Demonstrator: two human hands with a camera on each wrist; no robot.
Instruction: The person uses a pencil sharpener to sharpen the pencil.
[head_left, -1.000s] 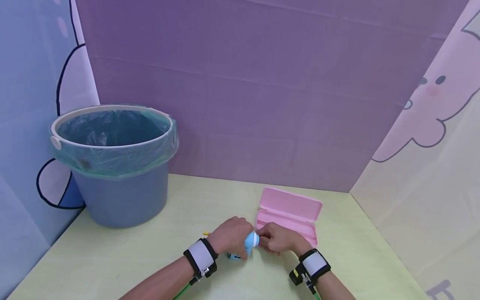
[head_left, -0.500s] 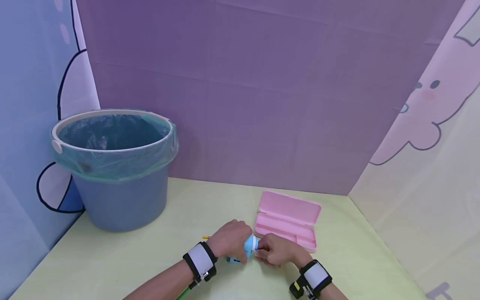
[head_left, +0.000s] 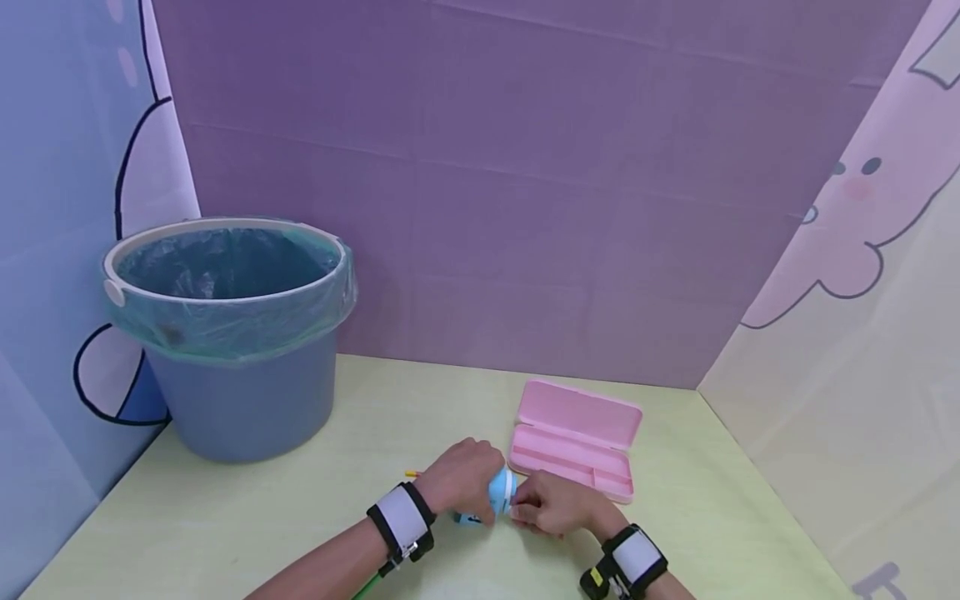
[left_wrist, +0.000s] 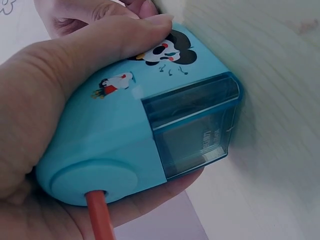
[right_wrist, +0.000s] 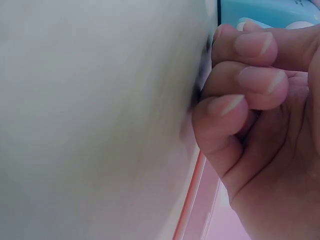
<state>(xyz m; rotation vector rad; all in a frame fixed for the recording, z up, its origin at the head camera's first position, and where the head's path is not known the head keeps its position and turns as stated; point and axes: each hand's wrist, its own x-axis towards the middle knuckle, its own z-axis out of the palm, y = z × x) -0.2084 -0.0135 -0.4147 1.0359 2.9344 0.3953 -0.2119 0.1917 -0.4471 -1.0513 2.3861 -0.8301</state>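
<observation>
My left hand (head_left: 463, 479) grips a light blue pencil sharpener (head_left: 498, 492), its thumb laid across the printed face. In the left wrist view, the sharpener (left_wrist: 120, 130) has a see-through shavings drawer (left_wrist: 192, 125) and a red pencil (left_wrist: 101, 217) stuck into its round end. The pencil's yellow end (head_left: 412, 473) pokes out left of the hand in the head view. At the opposite end, my right hand (head_left: 558, 504) pinches the sharpener's crank, mostly hidden by the fingers. Curled fingers (right_wrist: 255, 82) show close to the table in the right wrist view.
An open pink pencil case (head_left: 577, 400) lies just behind the right hand, its lid tipped back. A large blue bin (head_left: 240, 400) with a green liner stands at the back left of the pale table (head_left: 225, 533). A purple wall covering (head_left: 510, 208) rises behind.
My right hand has shifted slightly down and around at the sharpener's end, turning at the wrist. My left hand keeps its grip on the sharpener. The head view has tilted a little.
</observation>
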